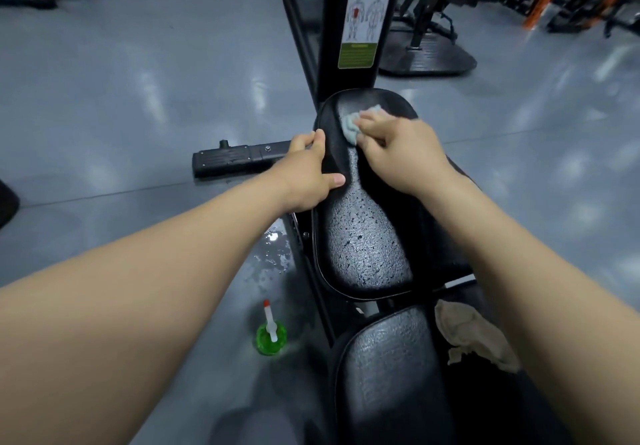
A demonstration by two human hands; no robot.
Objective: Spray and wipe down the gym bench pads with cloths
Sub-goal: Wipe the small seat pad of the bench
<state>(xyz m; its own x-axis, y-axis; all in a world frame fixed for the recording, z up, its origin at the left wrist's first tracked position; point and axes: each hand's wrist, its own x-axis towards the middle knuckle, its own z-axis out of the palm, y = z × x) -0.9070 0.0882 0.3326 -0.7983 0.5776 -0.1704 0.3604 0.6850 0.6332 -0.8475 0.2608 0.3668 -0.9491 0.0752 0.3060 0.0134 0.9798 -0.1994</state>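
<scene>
A long black bench pad [363, 243] runs away from me, speckled with spray droplets across its middle. My right hand [398, 150] presses a pale blue-grey cloth [349, 126] onto the pad's far end. My left hand [311, 171] grips the pad's left edge, thumb on top. A second black pad [388, 375] lies nearer to me. A beige cloth [474, 337] rests crumpled on the right side of that nearer pad. On the floor to the left of the bench stands a green spray bottle [271, 335] with a white nozzle and red tip.
The black upright frame post [360, 22] carries an exercise diagram sticker beyond the pad. A black foot bar [239, 159] sticks out left on the grey floor. A wet patch [273, 254] lies beside the bench. Other gym machines [519, 1] stand at the back right.
</scene>
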